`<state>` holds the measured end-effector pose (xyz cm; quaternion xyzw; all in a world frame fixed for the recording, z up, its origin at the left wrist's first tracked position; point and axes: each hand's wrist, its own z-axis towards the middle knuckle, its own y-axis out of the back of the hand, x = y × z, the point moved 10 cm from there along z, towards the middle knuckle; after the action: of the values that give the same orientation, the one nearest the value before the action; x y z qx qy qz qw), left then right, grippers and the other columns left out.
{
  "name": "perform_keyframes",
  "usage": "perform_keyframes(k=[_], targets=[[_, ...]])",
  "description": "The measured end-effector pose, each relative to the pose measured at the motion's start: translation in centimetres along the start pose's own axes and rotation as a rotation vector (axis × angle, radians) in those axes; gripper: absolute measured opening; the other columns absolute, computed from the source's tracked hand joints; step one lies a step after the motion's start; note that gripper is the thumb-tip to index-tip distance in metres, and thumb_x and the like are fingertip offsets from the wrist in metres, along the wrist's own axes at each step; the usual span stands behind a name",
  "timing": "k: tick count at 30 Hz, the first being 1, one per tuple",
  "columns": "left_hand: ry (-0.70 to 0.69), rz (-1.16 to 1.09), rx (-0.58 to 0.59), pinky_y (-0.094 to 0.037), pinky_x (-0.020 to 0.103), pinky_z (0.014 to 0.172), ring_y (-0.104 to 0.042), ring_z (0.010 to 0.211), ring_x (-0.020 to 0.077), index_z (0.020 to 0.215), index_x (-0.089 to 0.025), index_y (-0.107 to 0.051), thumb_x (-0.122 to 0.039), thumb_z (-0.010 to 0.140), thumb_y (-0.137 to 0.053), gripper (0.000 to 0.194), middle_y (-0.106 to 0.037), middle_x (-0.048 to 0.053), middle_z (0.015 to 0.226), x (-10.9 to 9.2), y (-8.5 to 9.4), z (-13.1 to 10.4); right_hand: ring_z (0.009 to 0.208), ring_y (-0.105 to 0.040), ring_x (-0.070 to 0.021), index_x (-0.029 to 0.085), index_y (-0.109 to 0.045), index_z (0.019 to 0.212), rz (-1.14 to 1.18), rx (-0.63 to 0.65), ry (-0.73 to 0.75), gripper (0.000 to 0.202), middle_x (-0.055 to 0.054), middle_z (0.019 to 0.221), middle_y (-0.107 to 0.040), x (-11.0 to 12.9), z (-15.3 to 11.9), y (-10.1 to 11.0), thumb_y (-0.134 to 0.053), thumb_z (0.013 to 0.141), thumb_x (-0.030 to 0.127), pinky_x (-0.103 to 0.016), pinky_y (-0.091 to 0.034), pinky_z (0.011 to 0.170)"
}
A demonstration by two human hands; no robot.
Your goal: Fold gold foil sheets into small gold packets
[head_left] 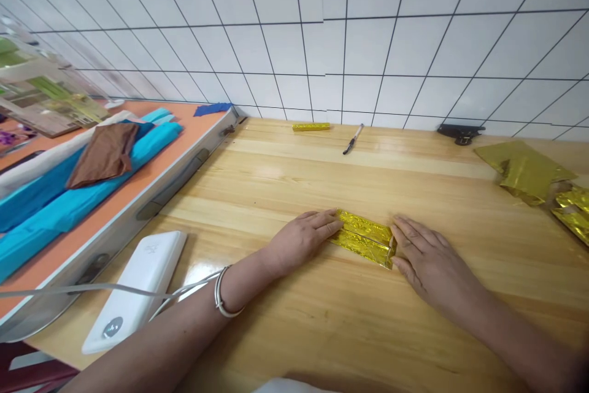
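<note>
A narrow folded strip of shiny gold foil paper [363,235] lies on the wooden table in front of me, with a seam running along its length. My left hand [301,236] lies palm down, its fingers stretched out and pressing on the strip's left end. At the other end, my right hand [426,261] grips the short edge, which stands slightly raised, with the thumb by the near corner and the fingers by the far corner. The underside of the strip is hidden. A silver bangle [221,295] circles my left wrist.
Near the tiled wall lie a small gold bar-shaped piece [311,127], a pen [353,140] and a black clip [461,133]. Gold sheets [529,172] are at right. A white power bank [135,292] with a cable sits left, beside an orange-topped surface [184,135] carrying blue rolls [59,209].
</note>
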<state>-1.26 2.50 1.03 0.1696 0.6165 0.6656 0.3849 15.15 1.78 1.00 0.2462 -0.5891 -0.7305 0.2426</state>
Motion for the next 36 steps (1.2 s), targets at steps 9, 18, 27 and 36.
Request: perform_keyframes(k=[9,18,27,36], targets=[[-0.081,0.051,0.033,-0.038,0.037,0.103,-0.043,0.126,0.0191,0.131,-0.017,-0.042,-0.013,0.090,-0.040,0.041,-0.049,0.013,0.132,-0.1,0.0,0.2,0.127,-0.041,-0.0269,0.008,-0.055,0.123,0.029,-0.078,0.020,0.040,-0.016,0.133,-0.050,2.2,-1.5,0.4,-0.043,0.090,0.028,-0.043,-0.038,0.103],[-0.027,-0.004,-0.035,-0.042,0.038,0.100,-0.048,0.121,0.0199,0.128,-0.018,-0.046,-0.018,0.091,-0.040,0.037,-0.053,0.011,0.127,-0.3,0.2,0.6,0.128,-0.040,-0.0236,0.011,-0.051,0.128,0.026,0.036,0.098,0.043,-0.012,0.138,-0.046,-0.4,-0.6,-0.3,-0.041,0.092,0.032,-0.043,-0.038,0.103],[-0.159,0.038,0.036,-0.038,0.038,0.105,-0.043,0.127,0.0176,0.125,-0.014,-0.048,-0.019,0.095,-0.037,0.032,-0.052,0.013,0.131,-1.8,0.8,0.4,0.126,-0.043,-0.0209,0.016,-0.051,0.125,0.130,-0.057,0.135,0.038,-0.012,0.132,-0.052,-1.7,-0.3,0.5,-0.048,0.089,0.028,-0.044,-0.038,0.102],[-0.279,0.097,0.161,-0.034,0.038,0.108,-0.032,0.134,0.0209,0.133,-0.013,-0.039,-0.012,0.093,-0.036,0.040,-0.046,0.013,0.136,-2.2,0.7,0.4,0.127,-0.042,-0.0240,0.015,-0.060,0.102,0.027,-0.087,0.170,0.019,-0.013,0.130,-0.054,-0.6,-0.7,0.6,-0.048,0.090,0.022,-0.044,-0.038,0.102]])
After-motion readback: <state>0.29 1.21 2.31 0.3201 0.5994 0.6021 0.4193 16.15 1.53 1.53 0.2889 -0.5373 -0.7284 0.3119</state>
